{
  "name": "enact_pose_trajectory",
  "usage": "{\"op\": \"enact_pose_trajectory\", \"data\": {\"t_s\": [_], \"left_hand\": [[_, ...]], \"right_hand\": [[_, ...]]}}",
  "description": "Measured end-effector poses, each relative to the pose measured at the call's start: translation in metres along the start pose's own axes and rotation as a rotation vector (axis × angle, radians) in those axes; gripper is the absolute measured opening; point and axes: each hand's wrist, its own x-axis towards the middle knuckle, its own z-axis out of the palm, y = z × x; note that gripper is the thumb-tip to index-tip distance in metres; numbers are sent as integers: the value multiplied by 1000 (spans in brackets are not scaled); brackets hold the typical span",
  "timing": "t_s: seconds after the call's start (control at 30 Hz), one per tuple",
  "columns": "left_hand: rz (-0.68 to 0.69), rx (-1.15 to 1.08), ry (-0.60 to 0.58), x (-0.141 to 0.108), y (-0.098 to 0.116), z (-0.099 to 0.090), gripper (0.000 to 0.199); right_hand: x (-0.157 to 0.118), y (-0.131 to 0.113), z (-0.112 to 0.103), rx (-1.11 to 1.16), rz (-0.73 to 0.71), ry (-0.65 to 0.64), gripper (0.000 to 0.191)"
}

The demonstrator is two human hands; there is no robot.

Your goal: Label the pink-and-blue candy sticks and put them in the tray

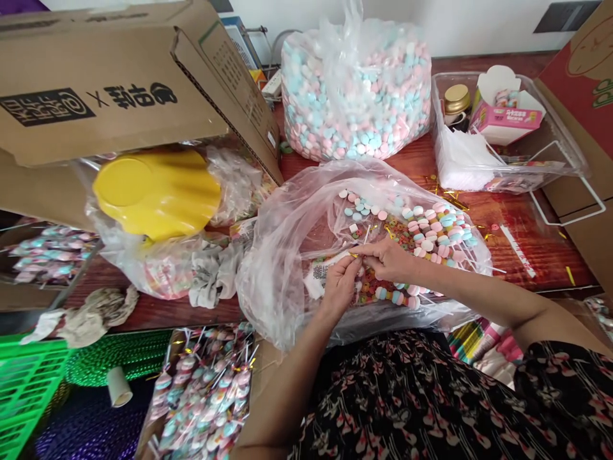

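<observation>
While the left hand (339, 285) and right hand (385, 259) pinch closed on a gold twist tie (353, 255) — exact hold partly hidden — unwrapped candy sticks (433, 230) remain in a clear plastic bag (282, 287) beyond the grip; wrapped sticks (204, 396) lie nearer, left of it

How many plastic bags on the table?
3, maybe more hidden: a full bag of pink and blue candies at the back, an open bag in front, and a third bag beneath a yellow container.
</observation>
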Motion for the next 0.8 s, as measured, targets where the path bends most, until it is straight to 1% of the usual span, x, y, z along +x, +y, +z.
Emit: {"op": "enact_pose_trajectory", "data": {"t_s": [0.1, 0.13, 0.23, 0.3, 0.37, 0.4, 0.47, 0.53, 0.6, 0.63, 0.67, 0.73, 0.8], "left_hand": [[166, 90, -19, 0, -2, -2, 28], [194, 114, -28, 0, -2, -2, 29], [200, 175, -48, -1, -1, -3, 33], [180, 191, -33, -3, 0, -3, 34], [152, 171, -6, -5, 2, -2, 34], [129, 144, 5, -6, 4, -1, 34], [60, 44, 13, -8, 8, 1, 32], [-9, -89, 10, -9, 13, 4, 31], [-31, -192, 17, -9, 17, 6, 33], [-27, -218, 24, -9, 18, 6, 34], [-19, -224, 29, -8, 19, 7, 34], [8, -197, 22, -8, 21, 7, 34], [30, -137, -19, -9, 23, 6, 34]], "right_hand": [[-2, -6, -4, -92, 10, -44, 60], [-3, -8, -5, -116, 0, -57, 64], [-1, -9, -8, -176, -40, -87, 73], [-1, -8, -7, -212, -57, -113, 77], [-2, -7, -5, -227, -65, -125, 76], [-4, -6, -4, -218, -65, -105, 74], [-8, -7, -2, -160, -49, -1, 63], [-13, -9, -1, -59, 2, 148, 47], [-16, -11, -1, 74, 67, 249, 24], [-17, -11, -2, 152, 102, 264, 14], [-17, -11, -3, 237, 142, 256, 7], [-15, -10, -5, 409, 223, 197, 12], [-13, -8, -9, 567, 301, 108, 15]]}}
